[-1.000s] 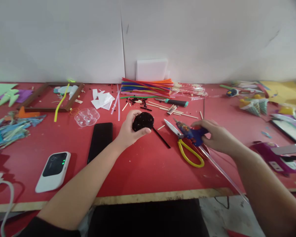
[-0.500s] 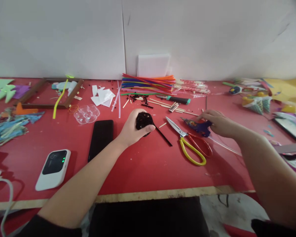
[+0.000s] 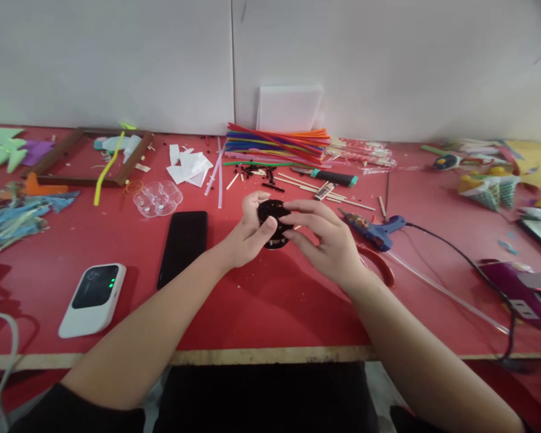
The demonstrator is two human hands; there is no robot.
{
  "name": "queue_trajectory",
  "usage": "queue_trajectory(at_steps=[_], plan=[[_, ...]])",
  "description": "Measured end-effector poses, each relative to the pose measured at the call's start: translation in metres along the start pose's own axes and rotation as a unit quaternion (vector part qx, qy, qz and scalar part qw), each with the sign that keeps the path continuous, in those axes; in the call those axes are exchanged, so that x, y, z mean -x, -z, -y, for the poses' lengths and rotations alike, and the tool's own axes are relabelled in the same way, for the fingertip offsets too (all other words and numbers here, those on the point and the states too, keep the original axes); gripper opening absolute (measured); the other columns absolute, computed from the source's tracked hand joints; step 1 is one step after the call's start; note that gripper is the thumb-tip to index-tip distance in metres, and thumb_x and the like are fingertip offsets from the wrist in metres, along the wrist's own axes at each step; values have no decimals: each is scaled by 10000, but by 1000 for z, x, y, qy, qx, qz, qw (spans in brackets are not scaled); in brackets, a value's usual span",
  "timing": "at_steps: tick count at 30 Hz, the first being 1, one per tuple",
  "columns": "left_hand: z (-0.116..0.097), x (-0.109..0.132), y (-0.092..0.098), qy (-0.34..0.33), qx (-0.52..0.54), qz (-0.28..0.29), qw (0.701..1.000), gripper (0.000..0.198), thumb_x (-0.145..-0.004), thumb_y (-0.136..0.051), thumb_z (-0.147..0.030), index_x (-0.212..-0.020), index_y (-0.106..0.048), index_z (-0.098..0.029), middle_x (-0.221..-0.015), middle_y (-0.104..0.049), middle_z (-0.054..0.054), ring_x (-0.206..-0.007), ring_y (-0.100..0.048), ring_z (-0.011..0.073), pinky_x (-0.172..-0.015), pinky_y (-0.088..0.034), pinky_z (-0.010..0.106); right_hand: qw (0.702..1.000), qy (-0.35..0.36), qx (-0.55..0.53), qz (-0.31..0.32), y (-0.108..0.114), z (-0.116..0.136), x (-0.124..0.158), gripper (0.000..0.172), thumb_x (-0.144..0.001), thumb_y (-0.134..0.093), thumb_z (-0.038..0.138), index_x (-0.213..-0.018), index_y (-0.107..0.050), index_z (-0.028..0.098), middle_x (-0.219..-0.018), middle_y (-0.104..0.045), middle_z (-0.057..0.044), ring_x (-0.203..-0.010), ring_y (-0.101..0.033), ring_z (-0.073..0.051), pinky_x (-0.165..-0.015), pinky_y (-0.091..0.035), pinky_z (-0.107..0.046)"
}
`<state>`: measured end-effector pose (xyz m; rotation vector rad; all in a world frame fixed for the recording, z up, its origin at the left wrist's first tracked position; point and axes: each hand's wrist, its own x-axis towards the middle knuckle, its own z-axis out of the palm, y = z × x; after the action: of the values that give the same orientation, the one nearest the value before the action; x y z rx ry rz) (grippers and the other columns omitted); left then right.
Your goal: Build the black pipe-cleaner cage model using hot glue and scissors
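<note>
Between my two hands is a small round black object [image 3: 275, 240], with a few pale bits showing at its lower edge; its exact kind is unclear. My left hand [image 3: 252, 234] wraps round its left side, thumb across the front. From the right, the fingertips of my right hand [image 3: 324, 234] press against it. To the right of that hand, a blue hot glue gun [image 3: 379, 231] lies on the table with a clear glue stick [image 3: 446, 291] behind it. My right hand and forearm mostly cover the scissors, leaving part of the red handle [image 3: 379, 264] visible.
Colourful pipe cleaners [image 3: 275, 144] lie at the back, with a utility knife [image 3: 333, 177] and thin wooden sticks before them. A black phone [image 3: 183, 249] and a white device [image 3: 92, 300] lie left. The glue gun's black cord [image 3: 464, 258] runs right.
My right hand has let go of the glue gun and moved left onto the round black object. The scissors are now mostly covered. The black strip beside the object no longer shows.
</note>
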<state>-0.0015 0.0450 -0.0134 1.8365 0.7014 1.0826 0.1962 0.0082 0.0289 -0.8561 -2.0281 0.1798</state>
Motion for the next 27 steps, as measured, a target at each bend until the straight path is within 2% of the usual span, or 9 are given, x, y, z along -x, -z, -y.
queue_trajectory(at_steps=[5,9,10,13,16,21,27], plan=[[3,0,-8,16,20,33,999,454,-1077,-336,-650,-1335,-292,-279,-1346,-510,146,-1179,-598,227,-1029,-575,426,998,-17,30,-47,6,-9,13,158,-943,-749,138,-1063,-755,241,-1155,-771,-80,-1087,-760,-205,-971,-637,-369],[-2,-2,-1,-22,11,40,999,311,-1105,-395,-510,-1294,-327,-273,-1325,-580,143,-1166,-646,208,-1019,-585,421,998,-27,41,-43,7,-10,15,123,-946,-748,151,-1028,-761,240,-1093,-777,-74,-1020,-766,-202,-922,-646,-371],[-5,-2,3,-30,-4,51,998,248,-1115,-390,-452,-1274,-370,-262,-1303,-616,141,-1149,-669,207,-1004,-592,415,998,-29,44,-39,7,-11,16,112,-946,-746,157,-1016,-762,243,-1086,-776,-73,-1010,-766,-206,-914,-649,-380],[-17,-5,18,-90,-133,63,985,145,-1095,-475,-287,-1147,-589,-213,-1394,-651,149,-1367,-619,242,-1186,-492,448,998,-26,51,-29,8,-13,16,87,-942,-748,176,-987,-762,250,-1085,-770,-74,-1010,-764,-220,-908,-652,-402],[-27,-6,30,-139,-226,79,961,148,-1053,-556,-200,-1146,-671,-187,-1423,-668,147,-1359,-647,237,-1174,-516,408,998,-13,55,-15,8,-15,17,95,-942,-745,178,-1000,-766,250,-1093,-766,-79,-1026,-758,-224,-914,-652,-405],[-31,-5,38,-157,-301,95,936,178,-1046,-584,-212,-1151,-727,-198,-1424,-677,136,-1279,-704,242,-1106,-580,393,998,6,63,-1,8,-14,20,172,-958,-725,174,-1101,-782,250,-1165,-749,-103,-1073,-747,-234,-915,-656,-417],[-31,-4,38,-145,-320,88,932,187,-1041,-605,-223,-1146,-760,-224,-1409,-695,105,-1193,-742,238,-1061,-608,387,998,-20,51,-10,4,-12,20,135,-952,-735,202,-1052,-802,263,-1147,-742,-90,-1075,-739,-234,-925,-656,-420]])
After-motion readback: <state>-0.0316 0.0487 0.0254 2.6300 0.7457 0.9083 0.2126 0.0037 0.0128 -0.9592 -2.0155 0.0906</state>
